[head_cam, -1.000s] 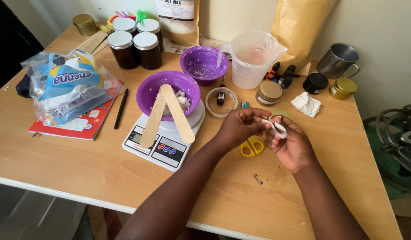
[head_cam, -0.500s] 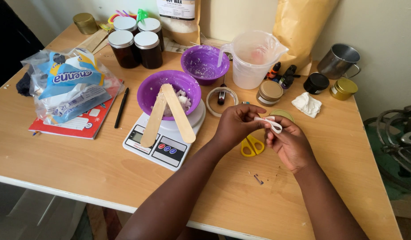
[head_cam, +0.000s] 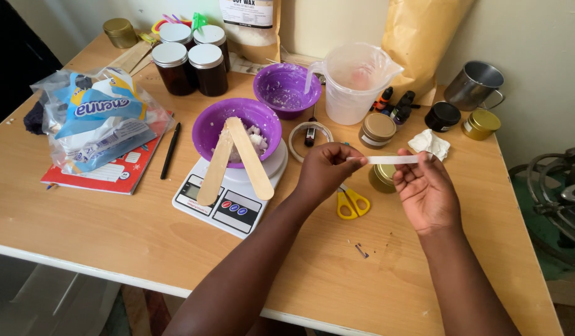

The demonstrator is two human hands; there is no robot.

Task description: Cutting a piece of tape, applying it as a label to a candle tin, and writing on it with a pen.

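Note:
My left hand point(head_cam: 324, 171) and my right hand point(head_cam: 426, 190) each pinch one end of a short white strip point(head_cam: 390, 160), which is stretched straight and level between them above the wooden table point(head_cam: 113, 230). Just below the strip stands a small gold tin point(head_cam: 380, 177). Yellow-handled scissors point(head_cam: 351, 203) lie on the table under my left hand. A ring of tape point(head_cam: 303, 137) lies beyond my left hand.
A purple bowl point(head_cam: 216, 124) with two wooden sticks point(head_cam: 237, 158) sits on a white kitchen scale point(head_cam: 228, 199). Behind are a second purple bowl point(head_cam: 286, 89), a plastic jug point(head_cam: 356, 78), dark jars point(head_cam: 191, 65), a metal mug point(head_cam: 474, 84), small tins and a crumpled tissue point(head_cam: 429, 144). A plastic bag point(head_cam: 94, 118) lies left.
The white strip was looped and bunched between my fingers; my hands have moved apart, the right one outward, and the strip is pulled out straight. The gold tin now shows beneath it.

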